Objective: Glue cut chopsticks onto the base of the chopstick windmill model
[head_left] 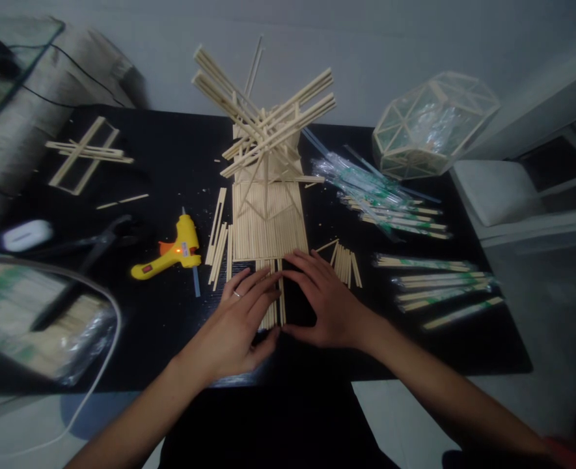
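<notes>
My left hand (251,306), with a ring on one finger, reaches over a short row of pale wooden sticks (269,318), thumb at the near end and fingers toward the far end. From the other side, my right hand (329,299) curves around the row's right edge, its thumb and fingertips spanning the length of a stick (282,296). Both hands' fingertips meet at these sticks. Right beyond them lies a flat panel of sticks (268,228), in front of a windmill model (268,130) with crossed stick blades. Fingers partly hide the row.
A yellow glue gun (185,241) lies left, its orange light on. Cut sticks (218,254) flank the panel, with more (347,264) at right. Wrapped chopsticks (444,283) lie farther right, near a faceted clear container (434,124). A crossed stick frame (85,156) sits far left.
</notes>
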{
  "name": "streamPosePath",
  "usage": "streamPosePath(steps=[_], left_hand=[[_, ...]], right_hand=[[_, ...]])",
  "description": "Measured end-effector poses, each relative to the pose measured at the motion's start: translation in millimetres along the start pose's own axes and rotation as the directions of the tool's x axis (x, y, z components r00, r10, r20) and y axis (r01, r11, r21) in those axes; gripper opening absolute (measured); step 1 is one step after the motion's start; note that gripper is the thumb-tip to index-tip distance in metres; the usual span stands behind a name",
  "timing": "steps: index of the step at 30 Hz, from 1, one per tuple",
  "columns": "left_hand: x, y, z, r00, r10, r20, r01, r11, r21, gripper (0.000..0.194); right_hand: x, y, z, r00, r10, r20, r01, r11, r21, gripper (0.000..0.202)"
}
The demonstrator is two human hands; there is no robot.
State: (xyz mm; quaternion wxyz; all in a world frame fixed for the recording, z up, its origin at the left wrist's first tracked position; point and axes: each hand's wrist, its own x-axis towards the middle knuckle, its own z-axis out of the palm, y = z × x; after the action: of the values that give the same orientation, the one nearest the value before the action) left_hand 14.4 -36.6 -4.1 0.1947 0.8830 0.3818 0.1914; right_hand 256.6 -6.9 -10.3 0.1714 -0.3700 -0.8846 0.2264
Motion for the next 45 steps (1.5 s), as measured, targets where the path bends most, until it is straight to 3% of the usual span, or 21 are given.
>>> streamPosePath(steps=[13,31,35,40,42,45], left_hand=[[1,1,0.3,0.999,0.005,-0.048,-0.005,1.0,0.017,0.044],[0,-2,-1.2,0.997,0.016,-0.077,-0.014,1.0,0.021,0.042],[-7,-18,-22.5,0.966,-0.106,-0.237,0.112,0.994,0.014,0.033],[-26,-53,-60.9,0.812,-0.354,-0.464,0.46,0.877,0.136,0.024],[-32,-64,-71.1,0.776,-0.416,-0.473,0.551,0.813,0.189,0.032],[-35,-74,-77.9,0.768,-0.501,-0.399,0.619,0.74,0.264,0.048]], right_hand=[[1,-2,-2,1.0,0.006,-0.001,-0.006,1.0,-0.012,0.071],[0,0,-1,1.0,-0.012,0.023,0.014,0.999,-0.053,0.081],[0,1,-1,0.999,-0.014,0.035,0.016,0.998,-0.058,0.079],[0,0,-2,0.999,-0.014,0.044,0.016,0.999,-0.043,0.072],[0,0,-3,0.999,-0.01,0.049,0.011,0.999,-0.035,0.07],[0,0,-3,0.999,-0.008,0.048,0.01,1.0,-0.029,0.07]])
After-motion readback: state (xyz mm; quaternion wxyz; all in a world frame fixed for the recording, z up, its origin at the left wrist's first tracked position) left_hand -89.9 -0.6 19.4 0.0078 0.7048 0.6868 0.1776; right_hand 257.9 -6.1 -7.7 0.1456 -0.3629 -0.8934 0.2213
